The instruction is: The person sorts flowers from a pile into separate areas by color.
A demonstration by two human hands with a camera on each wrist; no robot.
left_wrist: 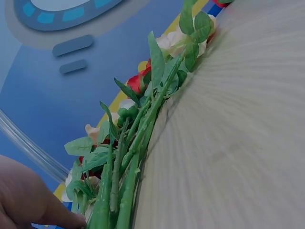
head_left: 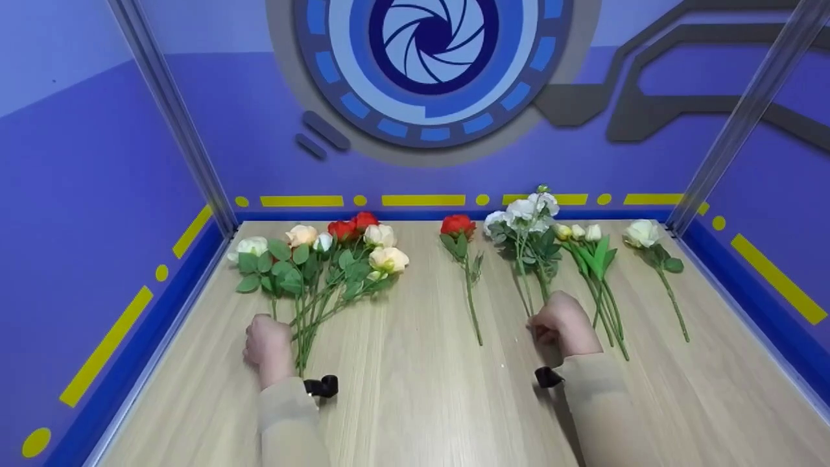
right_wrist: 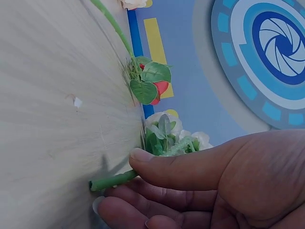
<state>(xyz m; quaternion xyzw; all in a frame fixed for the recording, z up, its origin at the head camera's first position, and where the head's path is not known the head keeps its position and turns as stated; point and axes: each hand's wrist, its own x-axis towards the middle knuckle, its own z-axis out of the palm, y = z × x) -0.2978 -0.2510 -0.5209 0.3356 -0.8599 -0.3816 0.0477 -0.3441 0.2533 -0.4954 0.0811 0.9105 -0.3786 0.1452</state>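
Note:
On the left lies a bunch of artificial flowers, with peach roses [head_left: 389, 259], red roses [head_left: 342, 229] and crossing green stems [left_wrist: 128, 195]. My left hand [head_left: 268, 344] is at the bunch's left side, its fingers curled at the stem of a white rose [head_left: 251, 246]. In the left wrist view, a fingertip [left_wrist: 76, 220] meets the stems; the rest of the grip is hidden. My right hand [right_wrist: 190, 176] pinches a green stem [right_wrist: 112, 182] between thumb and fingers, its cut end sticking out. That stem leads up to the white flowers [head_left: 525, 214] at the back.
Between the hands lies a single red rose [head_left: 458, 226]. White tulips [head_left: 592, 233] and another white rose [head_left: 643, 233] lie to the right. The wooden table [head_left: 415, 389] is bounded by blue panels [head_left: 220, 130]. A small white scrap [right_wrist: 76, 101] lies on the tabletop.

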